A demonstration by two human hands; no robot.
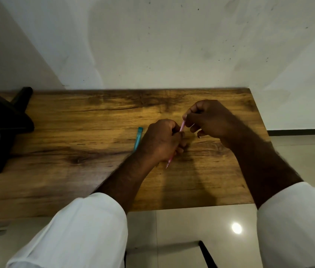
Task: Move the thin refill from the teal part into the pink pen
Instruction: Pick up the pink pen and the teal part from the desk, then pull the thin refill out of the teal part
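My left hand (162, 140) grips the pink pen (182, 126) around its middle, above the wooden table (75, 132). The pen slants, its tip poking out below the fist near the table and its upper end rising toward my right hand (208, 118). The right hand's fingers pinch that upper end of the pink pen. The teal part (138, 139) lies flat on the table just left of my left hand, its lower end hidden behind the wrist. The thin refill itself is not visible.
A dark stand with legs (3, 122) sits at the table's left end. A white wall runs behind the far edge. The table's right edge and near edge drop off to a pale tiled floor (191, 229).
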